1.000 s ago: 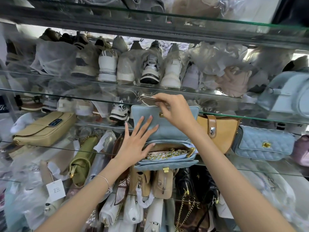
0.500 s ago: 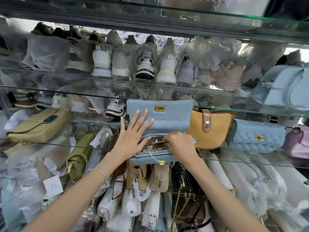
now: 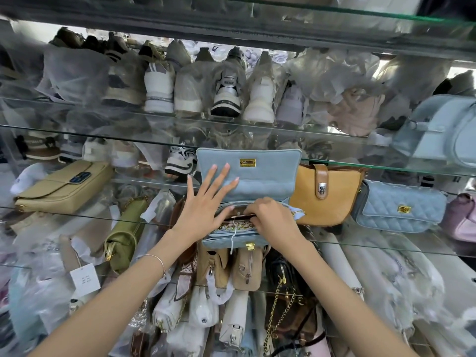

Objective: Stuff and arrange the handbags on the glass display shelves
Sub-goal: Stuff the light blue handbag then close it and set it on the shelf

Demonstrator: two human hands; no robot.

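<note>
Lying at the far left of the glass shelf: a beige handbag, flap closed. Standing below and a little right of it, on the next shelf down: an olive handbag, tilted on its end.

Pressing the left hand flat against the raised flap of the light blue handbag, fingers straight and spread, thumb reaching toward the bag's open mouth. Wearing a thin bracelet on that wrist.

Sitting at the middle of the glass shelf, at its near edge, flap standing up with a gold clasp near its top. Showing a gold chain and a white tag string inside the open mouth.

Curling the right hand over the right side of that mouth, fingertips pinching a thin flat piece at the opening. Not possible to tell what that piece is.

Standing just right of the blue bag, touching it: a tan handbag with a brown strap and silver lock. Lying further right, just beside: a quilted blue handbag with a gold clasp. Peeking in at the far right edge: a pink handbag.
</note>
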